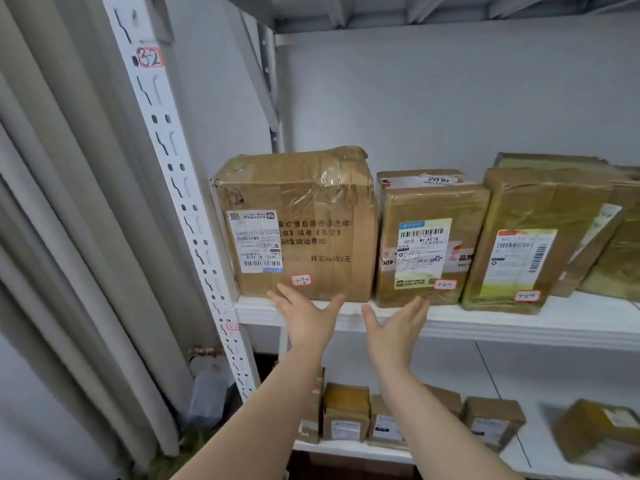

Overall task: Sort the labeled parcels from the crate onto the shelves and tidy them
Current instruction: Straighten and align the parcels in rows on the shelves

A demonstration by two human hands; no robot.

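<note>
Reaching up to the middle shelf (519,327), I have both hands out in front of me, fingers straight and spread, holding nothing. My left hand (306,318) lies at the lower front of the big carton (298,223), centre left of the frame. I cannot tell whether its fingertips (277,289) press the cardboard or only hover at it. My right hand (398,329) is just beside it, palm turned inward, reaching to the bottom edge of the second parcel (426,251). The two hands are apart, roughly framing the seam between those boxes.

The parcels stand in a row with their shipping labels facing out, and each carries a small red-edged tag (301,280) low on its front. The tag on the second parcel reads 3-2-2, which fits the 3-2 sticker (149,57) on the upright post (194,220) in the upper left. I judge that is why they stand this way: labels forward and in number order, so they read at a glance.

A third parcel (526,244) at the right looks tilted, though the wide lens may account for that. Flat palms suit nudging fronts flush rather than lifting, so I take this for the tidying step. Smaller parcels (346,414) sit on the lower shelf (353,447) at the bottom of the frame. The crate is out of view.
</note>
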